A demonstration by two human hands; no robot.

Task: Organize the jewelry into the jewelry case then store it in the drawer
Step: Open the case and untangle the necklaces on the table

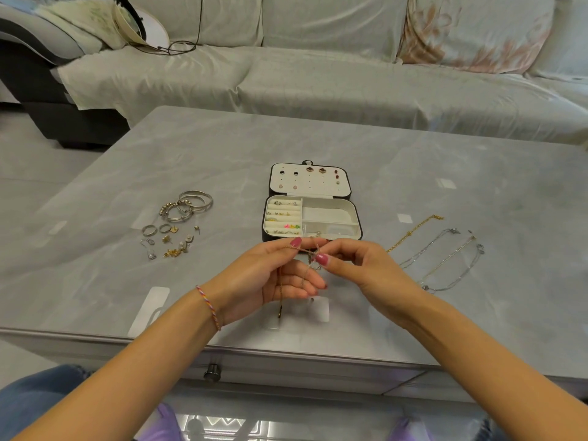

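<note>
Grey marble-look table (222, 160) fills the view, with a pale covered sofa (318, 81) behind it at 12 o'clock. Both forearms reach in from the bottom corners and meet over the near middle of the table. Left hand (270, 278) sits palm-up, its thumb and forefinger pinching a thin gold chain (304, 249), lower fingers loosely curled beneath. Right hand (359, 265) comes in from 4 o'clock, its thumb and forefinger pinching the same chain right beside the left thumb. The chain runs crosswise between the two pinches, then drops in loose strands toward 6 o'clock, one end dangling below the left palm. Just beyond the fingertips, at 12 o'clock, the jewelry case (313, 214) lies open, its long axis left to right, lid flat behind and studded with earrings, ring rolls on its left side. Bangles (187, 203) and loose earrings (171, 241) lie at 10 o'clock; three necklaces (442, 249) stretch out at 2 o'clock. A drawer knob (212, 373) shows on the table's front. No writing can be read.
</note>
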